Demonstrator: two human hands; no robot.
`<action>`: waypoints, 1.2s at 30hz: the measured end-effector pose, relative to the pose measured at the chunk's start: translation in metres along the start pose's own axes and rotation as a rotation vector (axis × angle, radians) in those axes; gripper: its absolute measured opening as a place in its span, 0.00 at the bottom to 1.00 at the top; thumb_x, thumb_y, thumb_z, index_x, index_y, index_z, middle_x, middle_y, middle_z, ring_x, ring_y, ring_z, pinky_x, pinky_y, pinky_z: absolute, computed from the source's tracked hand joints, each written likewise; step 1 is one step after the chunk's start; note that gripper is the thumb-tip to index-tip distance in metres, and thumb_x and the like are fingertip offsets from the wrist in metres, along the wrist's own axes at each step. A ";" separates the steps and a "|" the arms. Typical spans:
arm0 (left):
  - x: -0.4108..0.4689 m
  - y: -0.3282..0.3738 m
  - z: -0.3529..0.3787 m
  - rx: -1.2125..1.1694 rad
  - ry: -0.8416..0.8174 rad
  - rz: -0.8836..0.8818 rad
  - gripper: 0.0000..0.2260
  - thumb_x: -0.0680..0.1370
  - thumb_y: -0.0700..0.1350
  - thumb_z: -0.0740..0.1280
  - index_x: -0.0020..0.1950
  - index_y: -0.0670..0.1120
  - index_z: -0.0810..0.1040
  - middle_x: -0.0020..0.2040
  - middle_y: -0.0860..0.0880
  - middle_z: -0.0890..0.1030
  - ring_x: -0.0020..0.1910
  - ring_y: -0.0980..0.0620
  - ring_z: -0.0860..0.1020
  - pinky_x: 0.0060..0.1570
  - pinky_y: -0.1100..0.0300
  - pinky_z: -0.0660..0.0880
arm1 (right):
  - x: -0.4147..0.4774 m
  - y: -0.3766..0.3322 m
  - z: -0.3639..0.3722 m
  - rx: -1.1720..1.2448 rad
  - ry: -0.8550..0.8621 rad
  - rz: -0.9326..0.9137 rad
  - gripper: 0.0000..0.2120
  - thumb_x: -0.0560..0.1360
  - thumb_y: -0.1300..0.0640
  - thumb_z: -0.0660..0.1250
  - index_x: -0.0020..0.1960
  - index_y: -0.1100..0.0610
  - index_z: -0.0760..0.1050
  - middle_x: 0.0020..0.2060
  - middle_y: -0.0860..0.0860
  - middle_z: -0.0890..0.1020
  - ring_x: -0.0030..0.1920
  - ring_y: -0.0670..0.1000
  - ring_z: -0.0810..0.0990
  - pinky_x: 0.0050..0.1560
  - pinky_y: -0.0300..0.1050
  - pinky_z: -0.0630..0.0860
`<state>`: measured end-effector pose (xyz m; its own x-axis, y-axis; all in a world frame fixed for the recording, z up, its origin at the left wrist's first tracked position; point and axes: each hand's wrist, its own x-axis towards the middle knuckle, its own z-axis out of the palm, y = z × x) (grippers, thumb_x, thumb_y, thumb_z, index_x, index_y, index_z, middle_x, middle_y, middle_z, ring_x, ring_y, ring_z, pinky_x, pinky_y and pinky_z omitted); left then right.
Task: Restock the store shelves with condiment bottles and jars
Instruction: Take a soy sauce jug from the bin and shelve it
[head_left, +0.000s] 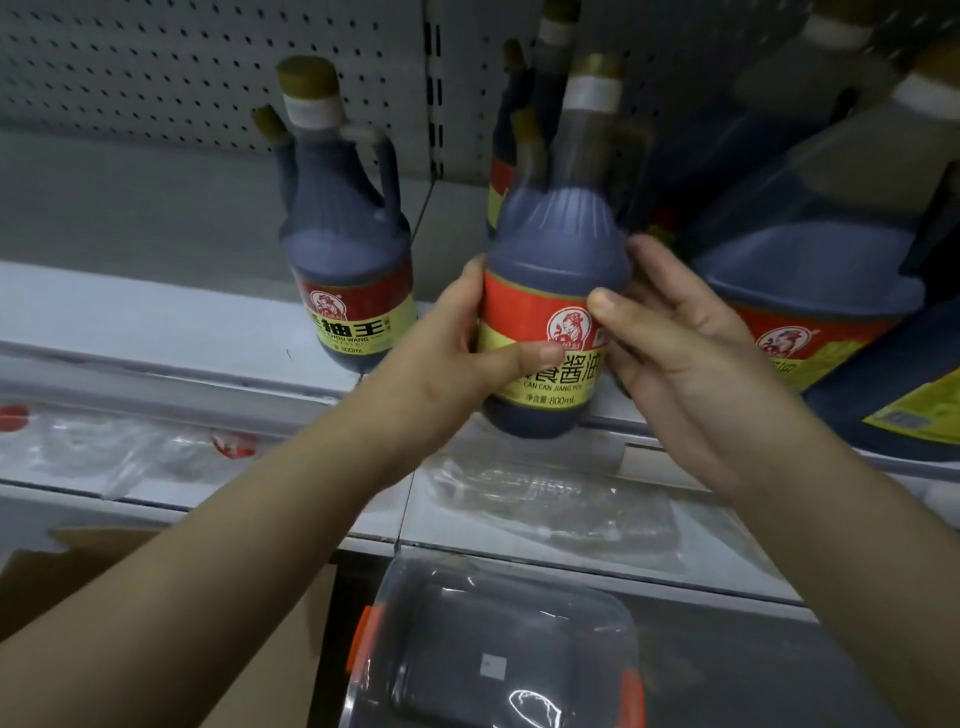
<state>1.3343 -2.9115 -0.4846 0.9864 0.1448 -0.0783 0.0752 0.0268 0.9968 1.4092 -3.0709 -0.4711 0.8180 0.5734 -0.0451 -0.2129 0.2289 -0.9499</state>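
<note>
A dark soy sauce bottle (550, 249) with a red and yellow label and a gold cap is held at the front edge of the grey shelf (156, 317). My left hand (457, 353) grips its left side, thumb across the label. My right hand (670, 338) touches its right side with fingers spread around it. A matching bottle (348, 249) with a side handle stands on the shelf to the left. Behind the held bottle stand more bottles (506, 156), partly hidden.
Large dark jugs (810, 270) with red and yellow labels fill the shelf on the right. A lower shelf holds clear plastic packs (550, 509). Below are a clear bin with orange clips (498, 649) and a cardboard box (104, 571) at the left.
</note>
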 end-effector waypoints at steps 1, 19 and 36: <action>0.004 0.003 -0.002 0.008 0.001 0.021 0.31 0.71 0.40 0.72 0.72 0.52 0.65 0.61 0.51 0.80 0.59 0.55 0.79 0.58 0.56 0.77 | 0.003 -0.002 0.001 0.004 0.000 -0.024 0.29 0.69 0.61 0.69 0.69 0.54 0.69 0.63 0.49 0.79 0.62 0.47 0.79 0.55 0.40 0.78; 0.015 -0.039 0.005 0.259 0.267 0.046 0.26 0.72 0.40 0.73 0.66 0.53 0.68 0.62 0.60 0.74 0.60 0.62 0.74 0.53 0.77 0.71 | -0.007 0.042 -0.014 -0.346 0.106 0.004 0.31 0.74 0.52 0.68 0.74 0.42 0.61 0.67 0.42 0.74 0.65 0.38 0.73 0.65 0.40 0.73; 0.068 -0.039 0.000 0.560 0.359 0.034 0.18 0.79 0.44 0.65 0.67 0.40 0.70 0.62 0.44 0.79 0.62 0.48 0.76 0.56 0.64 0.71 | 0.068 0.055 -0.002 -0.403 0.260 0.053 0.23 0.79 0.51 0.64 0.73 0.50 0.63 0.58 0.52 0.81 0.58 0.48 0.79 0.63 0.49 0.75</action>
<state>1.3987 -2.9029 -0.5287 0.8866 0.4598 0.0500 0.2050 -0.4877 0.8486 1.4543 -3.0210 -0.5270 0.9292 0.3483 -0.1233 -0.0754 -0.1480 -0.9861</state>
